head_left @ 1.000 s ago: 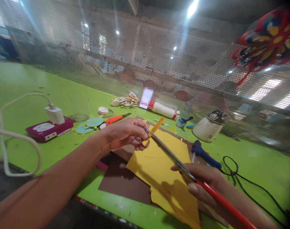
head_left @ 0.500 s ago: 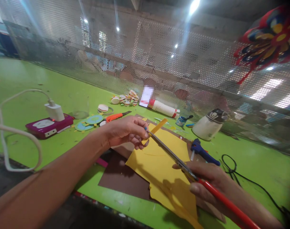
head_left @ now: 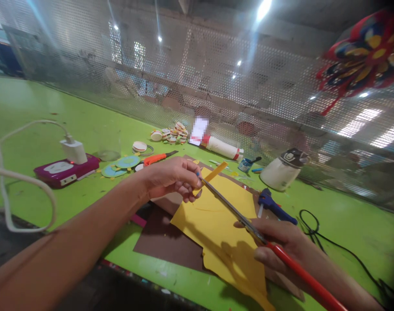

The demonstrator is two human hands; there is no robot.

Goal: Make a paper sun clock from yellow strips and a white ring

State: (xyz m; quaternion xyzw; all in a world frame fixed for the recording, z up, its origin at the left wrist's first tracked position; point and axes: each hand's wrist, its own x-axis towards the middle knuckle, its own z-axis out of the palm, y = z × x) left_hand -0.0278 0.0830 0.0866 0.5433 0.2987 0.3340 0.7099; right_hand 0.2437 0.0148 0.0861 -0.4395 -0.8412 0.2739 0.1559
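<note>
Pinched in the fingers of my left hand (head_left: pixel 180 179) is a narrow yellow paper strip (head_left: pixel 216 172), its free end pointing up and right. My right hand (head_left: pixel 281 248) grips a pair of scissors (head_left: pixel 235 212) with long metal blades and red handles. The blade tips meet the strip right at my left fingertips, and the blades look nearly closed. Below both hands lies a large sheet of yellow paper (head_left: pixel 216 224) with a cut, uneven edge. Under it is dark brown paper (head_left: pixel 171 244), partly covered.
A purple power strip (head_left: pixel 67 169) with a white charger and looping cable stands left. Near it lie blue paper discs (head_left: pixel 127 162) and an orange utility knife (head_left: pixel 158 158). A blue glue gun (head_left: pixel 276 207) with black cord and a white pot (head_left: pixel 283 172) are right. Perforated metal mesh (head_left: pixel 216 77) rises behind.
Almost nothing differs. My right hand and the scissors' handles have shifted very slightly left, while the left hand keeps its pinch on the strip.
</note>
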